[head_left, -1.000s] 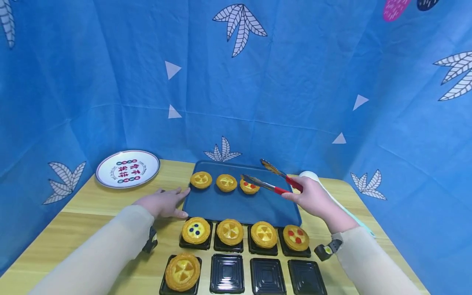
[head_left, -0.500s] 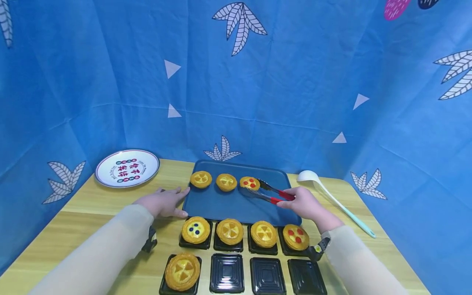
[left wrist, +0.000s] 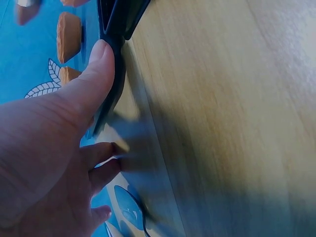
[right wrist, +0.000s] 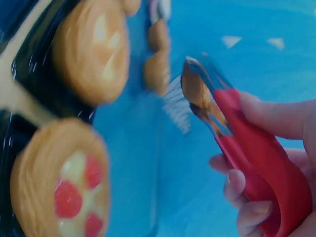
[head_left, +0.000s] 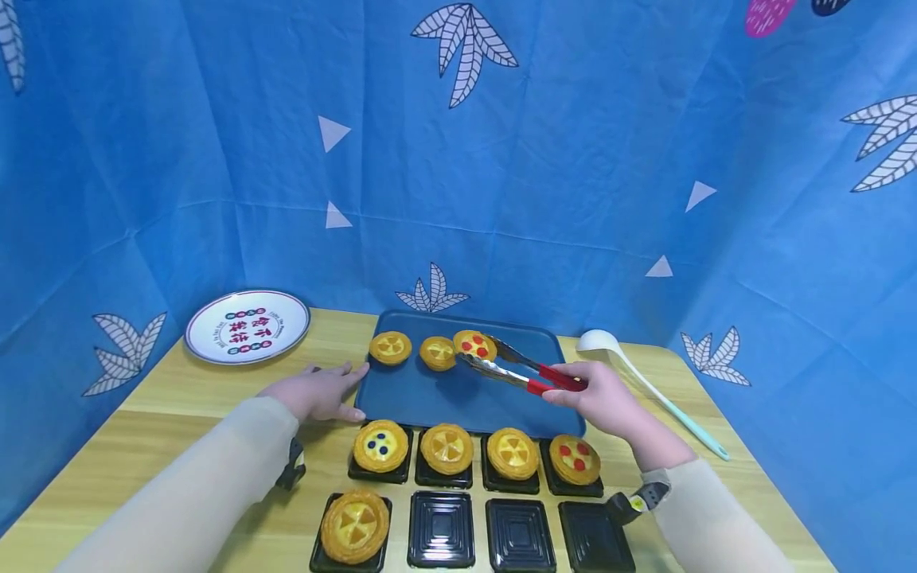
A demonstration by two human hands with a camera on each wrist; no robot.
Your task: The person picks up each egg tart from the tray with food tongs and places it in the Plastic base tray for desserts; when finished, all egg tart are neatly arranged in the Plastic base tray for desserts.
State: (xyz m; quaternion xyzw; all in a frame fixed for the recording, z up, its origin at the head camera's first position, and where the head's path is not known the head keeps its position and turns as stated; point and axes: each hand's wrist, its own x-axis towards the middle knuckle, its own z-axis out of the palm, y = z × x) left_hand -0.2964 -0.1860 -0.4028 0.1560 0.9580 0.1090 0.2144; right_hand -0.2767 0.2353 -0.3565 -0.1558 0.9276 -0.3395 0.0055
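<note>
In the head view my right hand (head_left: 598,398) grips the red handles of metal tongs (head_left: 501,373). Their tips pinch an egg tart with red topping spots (head_left: 474,345), held above the blue tray (head_left: 494,410). The right wrist view shows the tart (right wrist: 194,88) between the tongs' ends, thumb above the handle and fingers below. My left hand (head_left: 322,392), fingers spread, rests at the tray's left edge; in the left wrist view its thumb lies on the dark rim (left wrist: 116,81). Two yellow tarts, one left (head_left: 390,348) and one middle (head_left: 436,353), sit on the tray.
In front of the tray stand black plastic holders, several with tarts, such as a blue-dotted one (head_left: 381,447); three front holders (head_left: 520,535) are bare. A white plate (head_left: 247,328) leans at back left. A white ladle (head_left: 637,378) with green handle lies at right.
The tongs came down around the red-spotted tart and closed on it. The tart has since risen off the tray and shifted slightly left. My left hand has stayed in place.
</note>
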